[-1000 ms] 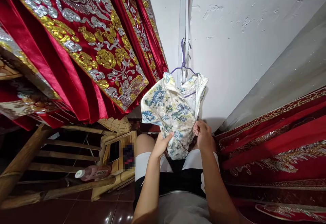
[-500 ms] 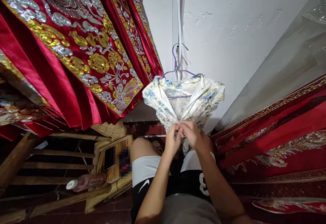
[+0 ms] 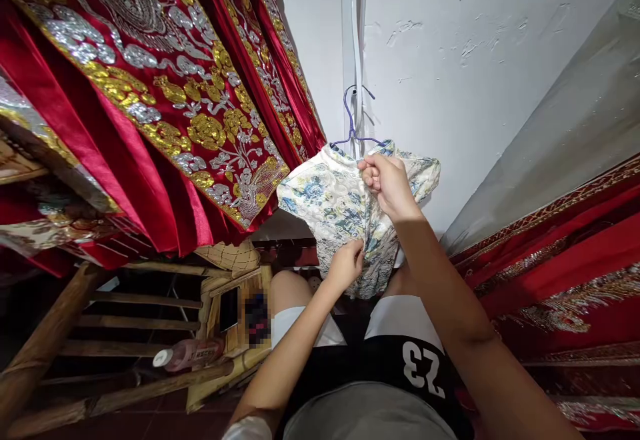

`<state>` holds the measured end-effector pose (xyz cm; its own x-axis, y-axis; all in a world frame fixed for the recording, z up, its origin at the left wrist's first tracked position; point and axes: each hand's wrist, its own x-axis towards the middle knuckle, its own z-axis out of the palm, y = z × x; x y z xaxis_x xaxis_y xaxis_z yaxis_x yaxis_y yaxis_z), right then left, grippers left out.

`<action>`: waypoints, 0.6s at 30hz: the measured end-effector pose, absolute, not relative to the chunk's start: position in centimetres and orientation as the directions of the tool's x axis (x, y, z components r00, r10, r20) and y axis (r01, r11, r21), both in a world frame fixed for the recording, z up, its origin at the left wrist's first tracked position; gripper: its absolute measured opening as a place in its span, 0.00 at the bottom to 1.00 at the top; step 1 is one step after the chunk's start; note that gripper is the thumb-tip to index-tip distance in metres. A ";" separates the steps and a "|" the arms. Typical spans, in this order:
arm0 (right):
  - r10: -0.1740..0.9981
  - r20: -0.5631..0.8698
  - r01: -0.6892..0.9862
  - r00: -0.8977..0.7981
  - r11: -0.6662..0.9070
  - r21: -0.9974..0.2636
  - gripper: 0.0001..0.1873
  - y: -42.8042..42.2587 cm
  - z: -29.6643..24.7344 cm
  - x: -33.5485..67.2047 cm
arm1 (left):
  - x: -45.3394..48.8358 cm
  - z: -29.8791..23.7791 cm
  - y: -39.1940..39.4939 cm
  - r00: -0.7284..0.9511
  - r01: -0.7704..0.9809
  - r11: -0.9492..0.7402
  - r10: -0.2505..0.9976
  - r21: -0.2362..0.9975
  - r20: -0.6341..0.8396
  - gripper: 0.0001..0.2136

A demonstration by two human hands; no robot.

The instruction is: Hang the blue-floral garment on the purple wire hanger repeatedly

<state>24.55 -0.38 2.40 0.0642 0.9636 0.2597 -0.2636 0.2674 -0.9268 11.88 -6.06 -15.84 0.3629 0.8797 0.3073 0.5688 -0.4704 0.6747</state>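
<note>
A small cream garment with blue and green flower print (image 3: 330, 207) hangs on a purple wire hanger (image 3: 353, 120) against the white wall. My right hand (image 3: 387, 183) is closed on the garment's fabric near its collar, just under the hanger. Lower down, my left hand (image 3: 345, 267) pinches the front of the same garment at about its middle. The lower hem hangs over my knees.
Red robes with gold and silver embroidery (image 3: 165, 93) hang close on the left, and more red embroidered cloth (image 3: 560, 273) lies on the right. A wooden bench (image 3: 150, 320) at lower left carries a pink bottle (image 3: 187, 353) and a phone (image 3: 229, 308).
Both hands were pinched together at the garment's middle. My right hand has since risen to the collar, while the left stayed low on the front. The garment's front now faces me, spread flatter.
</note>
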 end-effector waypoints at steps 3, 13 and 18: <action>0.960 0.277 -0.228 0.037 0.278 -0.933 0.14 -1.4 1.3 24.5 | 11.0 -12.3 -4.7 0.357 0.528 -0.503 0.863 0.684 0.358 0.03; 0.924 0.375 -0.098 0.079 0.382 -0.919 0.15 -2.5 0.0 24.8 | 9.8 3.5 -1.2 0.360 0.554 -0.758 0.591 0.344 0.722 0.08; 0.916 0.392 -0.017 0.078 0.395 -0.919 0.15 -1.1 -2.2 24.8 | 10.2 2.6 -1.2 0.366 0.669 -0.709 0.573 0.221 0.733 0.07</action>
<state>24.83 -1.15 -2.18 0.0777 0.9165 0.3925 -0.0175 0.3949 -0.9186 10.23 -1.15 2.55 0.3660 0.5734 0.7329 0.6694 -0.7094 0.2207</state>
